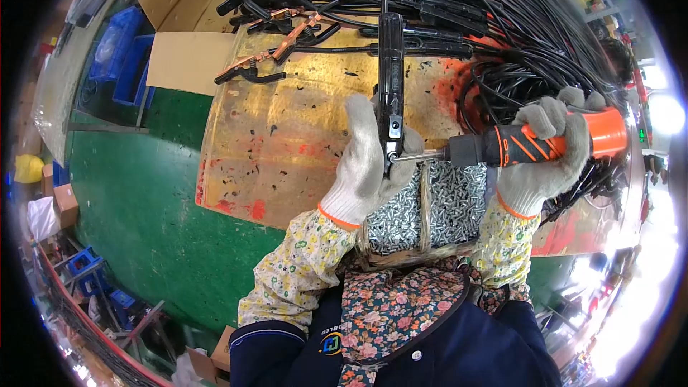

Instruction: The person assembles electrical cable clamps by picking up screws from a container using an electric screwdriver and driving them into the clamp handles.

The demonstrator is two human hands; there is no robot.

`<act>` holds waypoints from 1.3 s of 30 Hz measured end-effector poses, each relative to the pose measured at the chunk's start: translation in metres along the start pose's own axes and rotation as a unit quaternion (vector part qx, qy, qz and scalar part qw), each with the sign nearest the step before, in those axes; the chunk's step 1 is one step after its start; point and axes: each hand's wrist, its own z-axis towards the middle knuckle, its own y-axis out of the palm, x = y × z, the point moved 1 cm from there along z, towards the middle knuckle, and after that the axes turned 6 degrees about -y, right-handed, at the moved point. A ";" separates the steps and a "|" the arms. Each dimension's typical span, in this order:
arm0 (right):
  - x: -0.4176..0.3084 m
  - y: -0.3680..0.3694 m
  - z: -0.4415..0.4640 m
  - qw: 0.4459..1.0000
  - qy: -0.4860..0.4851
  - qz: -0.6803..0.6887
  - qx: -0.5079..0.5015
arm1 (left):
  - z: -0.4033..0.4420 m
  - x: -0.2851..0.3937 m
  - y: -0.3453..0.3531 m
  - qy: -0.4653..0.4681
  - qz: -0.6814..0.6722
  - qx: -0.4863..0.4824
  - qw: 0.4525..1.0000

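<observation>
My gloved left hand [364, 161] is closed around a long black plastic handle [390, 64], holding it upright with a black cable curving from its far end. In my gloved right hand [552, 143] is an orange and black power screwdriver [512, 145]. Its bit [419, 157] points left and touches the near end of the handle, at a small metal screw [392, 158]. Just below both hands sits a box [408, 259] of small silver screws [456, 197], split by a divider.
Black cables [552, 29] and handles are piled at the back right. Copper-coloured clamps [287, 41] lie at the back of the stained cardboard-covered table [287, 129]. An open cardboard box [190, 61] stands beyond the left edge, near blue bins [118, 43].
</observation>
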 end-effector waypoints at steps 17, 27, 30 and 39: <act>-0.009 0.067 -0.030 0.945 -0.107 -0.237 -0.199 | 0.005 -0.015 -0.001 0.010 0.025 0.050 0.998; -0.006 0.058 -0.024 0.907 -0.060 -0.353 -0.222 | -0.001 -0.002 0.003 -0.040 -0.028 0.025 0.999; -0.006 0.050 -0.023 0.904 -0.052 -0.365 -0.216 | 0.000 -0.002 0.006 -0.014 -0.060 0.031 0.998; -0.041 0.017 -0.022 0.950 -0.102 -0.226 -0.190 | 0.000 -0.003 0.008 -0.065 0.023 0.136 0.988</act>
